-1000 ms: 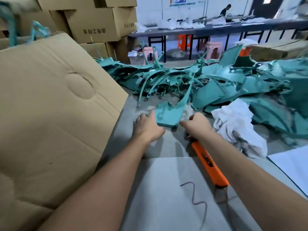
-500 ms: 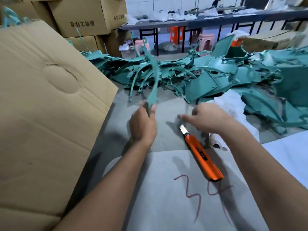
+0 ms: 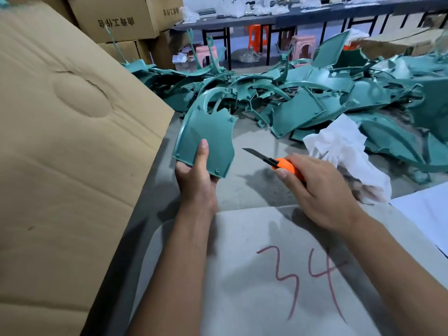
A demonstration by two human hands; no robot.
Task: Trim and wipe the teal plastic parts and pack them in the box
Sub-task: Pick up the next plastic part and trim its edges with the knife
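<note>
My left hand grips the lower end of a curved teal plastic part, thumb on its flat face, holding it upright above the grey table. My right hand holds an orange utility knife with its blade out, pointing left toward the part and a short gap away from it. A large heap of teal parts covers the table behind. A crumpled white cloth lies just right of the knife. The flap of a big cardboard box rises at the left.
A grey sheet marked "34" in red lies under my forearms. White paper sits at the right edge. Stacked cartons stand behind the box; a long dark bench with stools is in the background.
My right hand picked the knife up off the table and now points its blade at the part. My left hand turned the part so its broad face shows.
</note>
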